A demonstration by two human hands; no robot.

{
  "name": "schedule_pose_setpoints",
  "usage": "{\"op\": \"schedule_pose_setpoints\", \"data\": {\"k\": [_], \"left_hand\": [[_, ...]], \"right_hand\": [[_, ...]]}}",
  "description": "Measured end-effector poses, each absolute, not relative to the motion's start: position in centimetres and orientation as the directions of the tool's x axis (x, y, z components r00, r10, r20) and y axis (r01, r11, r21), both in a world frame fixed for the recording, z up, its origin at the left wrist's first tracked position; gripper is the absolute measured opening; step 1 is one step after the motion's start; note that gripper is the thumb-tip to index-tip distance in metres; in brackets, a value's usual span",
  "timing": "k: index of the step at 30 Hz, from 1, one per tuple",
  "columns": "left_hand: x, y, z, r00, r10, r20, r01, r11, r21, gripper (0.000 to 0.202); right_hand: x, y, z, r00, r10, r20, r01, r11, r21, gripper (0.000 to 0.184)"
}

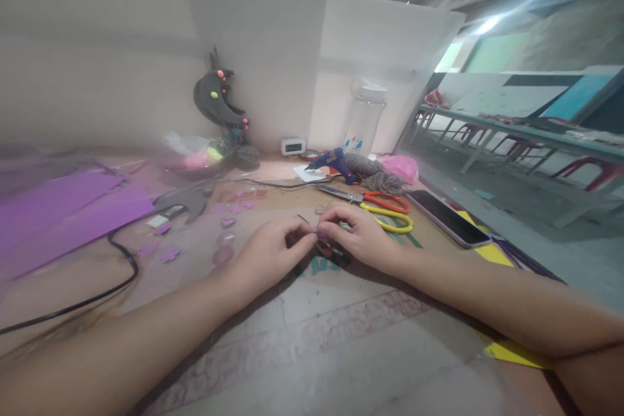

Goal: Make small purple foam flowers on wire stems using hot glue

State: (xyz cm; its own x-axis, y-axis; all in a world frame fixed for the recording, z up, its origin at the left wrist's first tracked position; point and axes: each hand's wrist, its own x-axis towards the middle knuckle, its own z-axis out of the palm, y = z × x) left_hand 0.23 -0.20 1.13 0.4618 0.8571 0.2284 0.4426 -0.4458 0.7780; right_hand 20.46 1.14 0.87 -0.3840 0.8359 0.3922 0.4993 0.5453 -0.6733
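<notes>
My left hand [273,252] and my right hand [359,237] meet over the middle of the table, thumbs and forefingers pinched together. Between the fingertips is a small purple piece [320,234], mostly covered, so its shape does not show. A dark reddish loop [324,248] sits just below the fingertips; whether it is joined to the piece I cannot tell. Scissors [387,218] with orange and yellow handles lie just behind my right hand. Left of my left hand are small purple cut-outs, among them a heart [228,222] and a flower [170,255].
Purple sheets [73,214] and a black cable [127,266] lie at left. Behind stand a decorated dark crescent [214,96], a small digital clock [292,146] and a clear bottle [366,118]. A blue glue gun [334,164], grey yarn [375,172] and a phone [448,218] are at right.
</notes>
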Motion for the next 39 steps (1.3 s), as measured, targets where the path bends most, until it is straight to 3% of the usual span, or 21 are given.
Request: {"op": "schedule_pose_setpoints", "data": {"k": [10,28,39], "left_hand": [[0.2,-0.1,1.2,0.380,0.884,0.272,0.394,-0.421,0.817,0.023],[0.3,0.1,1.1,0.421,0.870,0.258,0.348,-0.418,0.839,0.025],[0.3,-0.3,1.4,0.399,0.887,0.231,0.377,-0.389,0.841,0.027]], "right_hand": [[19.9,0.9,1.2,-0.409,0.881,0.238,0.407,0.409,-0.816,0.020],[19.9,0.7,1.5,-0.399,0.878,0.263,0.465,0.441,-0.767,0.027],[20.5,1.5,0.3,-0.384,0.860,0.337,0.333,0.470,-0.818,0.025]]}}
